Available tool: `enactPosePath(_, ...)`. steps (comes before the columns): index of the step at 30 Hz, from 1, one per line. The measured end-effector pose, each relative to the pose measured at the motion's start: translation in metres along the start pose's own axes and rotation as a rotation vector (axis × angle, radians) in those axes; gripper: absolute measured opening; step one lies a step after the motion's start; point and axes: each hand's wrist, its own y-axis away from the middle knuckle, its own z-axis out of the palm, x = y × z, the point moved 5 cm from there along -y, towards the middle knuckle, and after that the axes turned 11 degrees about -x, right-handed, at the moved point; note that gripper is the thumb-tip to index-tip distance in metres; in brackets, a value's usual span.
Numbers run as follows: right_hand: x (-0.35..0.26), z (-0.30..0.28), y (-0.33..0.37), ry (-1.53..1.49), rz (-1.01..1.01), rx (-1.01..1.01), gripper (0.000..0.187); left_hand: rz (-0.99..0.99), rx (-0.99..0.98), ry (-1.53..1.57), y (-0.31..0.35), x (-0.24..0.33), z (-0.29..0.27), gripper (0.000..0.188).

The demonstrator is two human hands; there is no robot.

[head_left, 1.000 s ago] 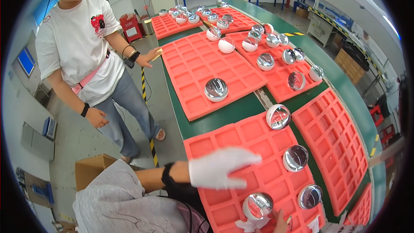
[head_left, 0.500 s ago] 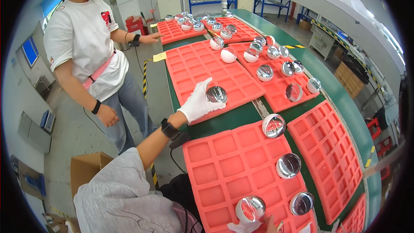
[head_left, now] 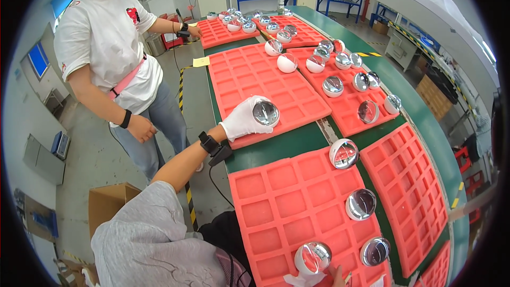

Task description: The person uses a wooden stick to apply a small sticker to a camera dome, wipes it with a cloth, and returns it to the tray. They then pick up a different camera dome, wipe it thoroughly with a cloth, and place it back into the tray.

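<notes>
In the head view my hands are well apart. My left hand, in a white glove, is clasped around the left side of a clear ball over the lower part of the middle red tray; I cannot tell whether the ball touches the tray. My right hand shows only as bare fingertips at the lower edge, just beside a ball with a white lower part and some white sheet; its grip I cannot make out. Three more balls stand along the right side of the near red tray. The trays lie on a green table. Across from me, to the left, a co-worker in a white shirt reaches toward a far tray.
</notes>
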Motion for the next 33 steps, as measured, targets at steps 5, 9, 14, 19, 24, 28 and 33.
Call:
enactPosePath(5,-0.007,-0.005,-0.003,0.089,-0.098,-0.018,0.071,0.022,0.088,-0.068,0.001,-0.001,-0.010,0.074)
enactPosePath(9,0.004,-0.010,-0.001,-0.172,-0.016,-0.012,0.068,0.055,0.176,-0.079,-0.011,-0.010,-0.052,0.069)
enactPosePath(14,0.006,-0.012,0.002,-0.115,0.060,0.029,0.063,-0.005,0.295,-0.113,-0.042,-0.043,-0.144,0.062)
enactPosePath(19,0.017,-0.017,0.003,-0.134,0.022,0.136,0.056,-0.026,0.323,0.092,-0.046,-0.083,-0.177,0.054)
enactPosePath(24,0.017,-0.019,0.002,-0.190,0.043,0.180,0.048,-0.074,0.326,0.160,-0.048,-0.092,-0.167,0.052)
enactPosePath(28,0.022,-0.019,0.002,-0.158,0.029,0.229,0.043,-0.077,0.288,0.210,-0.060,-0.056,-0.158,0.051)
enactPosePath(33,0.012,-0.016,0.004,-0.192,0.005,0.303,0.039,-0.058,0.331,-0.335,-0.087,-0.038,-0.166,0.059)
